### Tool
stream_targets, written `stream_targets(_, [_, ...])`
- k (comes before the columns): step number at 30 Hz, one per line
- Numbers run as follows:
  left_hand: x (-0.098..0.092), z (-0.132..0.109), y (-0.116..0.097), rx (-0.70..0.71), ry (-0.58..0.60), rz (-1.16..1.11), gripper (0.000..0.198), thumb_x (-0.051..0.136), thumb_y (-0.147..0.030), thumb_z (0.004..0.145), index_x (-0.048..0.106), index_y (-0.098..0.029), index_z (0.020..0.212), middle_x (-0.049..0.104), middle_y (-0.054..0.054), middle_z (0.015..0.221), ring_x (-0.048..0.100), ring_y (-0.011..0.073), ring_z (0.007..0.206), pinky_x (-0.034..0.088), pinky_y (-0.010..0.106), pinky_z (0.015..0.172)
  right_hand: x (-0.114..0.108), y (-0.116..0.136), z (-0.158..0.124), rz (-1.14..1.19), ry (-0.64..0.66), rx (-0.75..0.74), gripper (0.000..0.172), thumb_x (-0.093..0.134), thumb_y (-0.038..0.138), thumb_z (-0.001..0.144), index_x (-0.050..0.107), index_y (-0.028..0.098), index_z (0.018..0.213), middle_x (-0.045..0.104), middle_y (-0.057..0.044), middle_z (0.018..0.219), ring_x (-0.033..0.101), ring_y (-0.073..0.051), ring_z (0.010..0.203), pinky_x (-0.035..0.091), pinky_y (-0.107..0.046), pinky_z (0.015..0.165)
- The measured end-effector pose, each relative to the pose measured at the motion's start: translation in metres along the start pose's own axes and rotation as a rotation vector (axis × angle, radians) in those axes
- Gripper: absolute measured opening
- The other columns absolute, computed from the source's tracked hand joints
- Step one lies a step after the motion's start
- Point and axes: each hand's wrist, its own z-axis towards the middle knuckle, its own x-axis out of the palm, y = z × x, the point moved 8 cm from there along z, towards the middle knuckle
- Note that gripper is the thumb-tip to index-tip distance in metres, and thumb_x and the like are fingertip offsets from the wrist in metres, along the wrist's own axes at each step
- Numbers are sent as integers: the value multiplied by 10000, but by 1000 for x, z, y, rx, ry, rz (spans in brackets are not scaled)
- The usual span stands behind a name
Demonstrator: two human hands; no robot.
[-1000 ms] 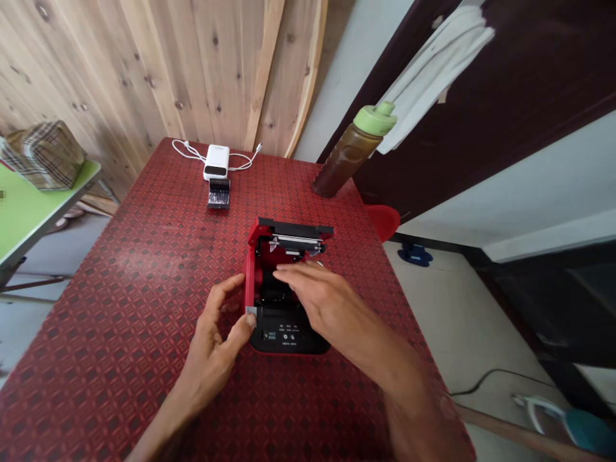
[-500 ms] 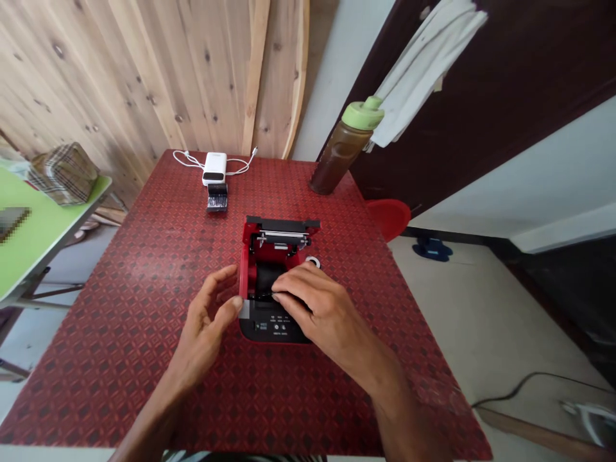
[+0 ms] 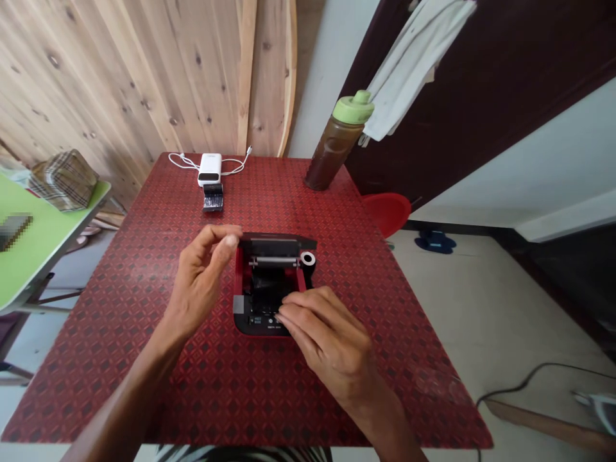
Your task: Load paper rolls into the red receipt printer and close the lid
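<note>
A small red and black printer point(image 3: 244, 323) sits on the table with its lid point(image 3: 279, 245) partly raised. My left hand point(image 3: 199, 276) pinches the lid's left corner between thumb and fingers. Inside the printer lies a black, glossy strip point(image 3: 267, 295) that runs out over the front edge. My right hand point(image 3: 332, 330) pinches the strip's front end above the button panel; the fingertips cover part of the panel. A black roll with a white core point(image 3: 308, 260) stands against the printer's right side.
The red patterned table point(image 3: 158, 385) also bears a white power bank point(image 3: 210, 168) with a cable, a small black piece point(image 3: 213, 197) in front of it, and a brown bottle point(image 3: 332, 151) with a green cap. A red stool point(image 3: 389, 215) stands beyond the right edge.
My left hand has moved up from the printer's left side to the lid, which has tilted forward and down. My right hand has drawn the black strip towards me over the front edge.
</note>
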Motion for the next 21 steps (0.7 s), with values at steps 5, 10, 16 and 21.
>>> stream_targets(5, [0,-37,24,-121,-8,-58,238,857,-429,966,780,-240,1089,735,108,1435,706,313,1340,540,474,1170,1,5,-10,-72,-38,-22,200,726,-42,1018,750,147,1079,832,-95,993,749,-201,885,654,-334,830])
stream_targets(10, [6,-62,63,-374,-25,-243,699,897,-493,919,622,-298,1531,630,139,1674,554,386,1612,472,570,1311,2,-1,-10,-158,-36,43,144,743,56,1050,748,196,1082,849,-130,1228,781,-280,1163,666,-441,1011])
stream_targets(16, [20,-63,65,-445,40,-380,652,867,-445,955,654,-274,1547,644,123,1693,513,381,1659,354,587,1403,7,-10,-13,-114,9,113,171,681,168,1121,689,196,1290,881,-105,1240,829,-276,1215,653,-487,1072])
stream_targets(21, [21,-64,66,-453,51,-347,652,845,-459,982,649,-280,1578,629,118,1710,532,385,1639,403,585,1376,8,-15,-16,-122,28,149,273,666,246,1143,687,133,1391,876,-147,1254,837,-257,1194,663,-432,1070])
